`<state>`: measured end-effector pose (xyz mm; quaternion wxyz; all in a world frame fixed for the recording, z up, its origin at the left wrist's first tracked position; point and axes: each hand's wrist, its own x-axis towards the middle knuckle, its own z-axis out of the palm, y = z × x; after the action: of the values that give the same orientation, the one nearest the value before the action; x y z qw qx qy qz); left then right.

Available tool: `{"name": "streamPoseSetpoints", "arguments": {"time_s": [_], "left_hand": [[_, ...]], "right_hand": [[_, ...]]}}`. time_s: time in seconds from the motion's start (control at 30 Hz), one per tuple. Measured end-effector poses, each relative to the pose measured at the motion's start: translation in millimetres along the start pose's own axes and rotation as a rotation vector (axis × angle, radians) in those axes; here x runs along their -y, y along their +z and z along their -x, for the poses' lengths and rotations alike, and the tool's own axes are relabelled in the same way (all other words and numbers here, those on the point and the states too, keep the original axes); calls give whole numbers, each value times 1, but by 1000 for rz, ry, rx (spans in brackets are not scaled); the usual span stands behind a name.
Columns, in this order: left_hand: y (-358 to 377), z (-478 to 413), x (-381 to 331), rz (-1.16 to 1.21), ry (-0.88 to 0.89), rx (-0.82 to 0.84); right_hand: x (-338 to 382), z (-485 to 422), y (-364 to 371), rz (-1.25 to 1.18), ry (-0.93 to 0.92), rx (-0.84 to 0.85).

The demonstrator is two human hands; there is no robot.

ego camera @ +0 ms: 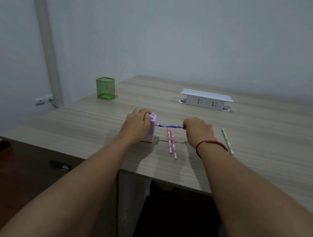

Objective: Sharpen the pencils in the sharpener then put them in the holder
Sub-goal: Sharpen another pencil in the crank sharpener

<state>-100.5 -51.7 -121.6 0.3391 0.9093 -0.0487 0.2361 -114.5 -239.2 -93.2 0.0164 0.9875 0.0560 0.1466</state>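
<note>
Near the desk's (249, 144) front edge, my left hand (137, 123) gripped the sharpener (151, 131) while my right hand (198, 131) pinched the purple pencil (170, 126) at its opening; three pencils (172, 141) lay unsharpened, and the green holder (105, 87) at the left edge stood empty.

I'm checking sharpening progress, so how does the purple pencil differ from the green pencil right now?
The purple pencil is held off the table by the right hand, its tip at the lilac sharpener; the green pencil lies untouched on the table. The purple pencil runs sideways, while the green pencil points away from the person at a slant. Both are slim, patterned pencils, and neither is in the green holder.
</note>
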Motion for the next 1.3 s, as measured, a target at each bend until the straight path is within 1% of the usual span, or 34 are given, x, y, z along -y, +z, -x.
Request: {"name": "streamPoseSetpoints", "arguments": {"time_s": [0.33,0.5,0.7,0.87,1.1,1.23,1.3], "left_hand": [[1,0,0,-14,21,-9],[2,0,0,-30,23,-12],[0,4,-6,-132,16,-19],[-3,4,-9,-100,13,-17],[-1,5,-11,-99,24,-28],[-1,5,-9,-131,43,-62],[0,5,-9,-90,40,-59]], "right_hand": [[9,-5,2,-89,-29,17],[7,-6,4,-87,-55,15],[10,-9,7,-105,-94,32],[11,-14,1,-133,-131,-18],[26,-12,6,-181,-145,18],[28,-11,3,-180,-145,26],[27,-10,3,-176,-134,39]]}}
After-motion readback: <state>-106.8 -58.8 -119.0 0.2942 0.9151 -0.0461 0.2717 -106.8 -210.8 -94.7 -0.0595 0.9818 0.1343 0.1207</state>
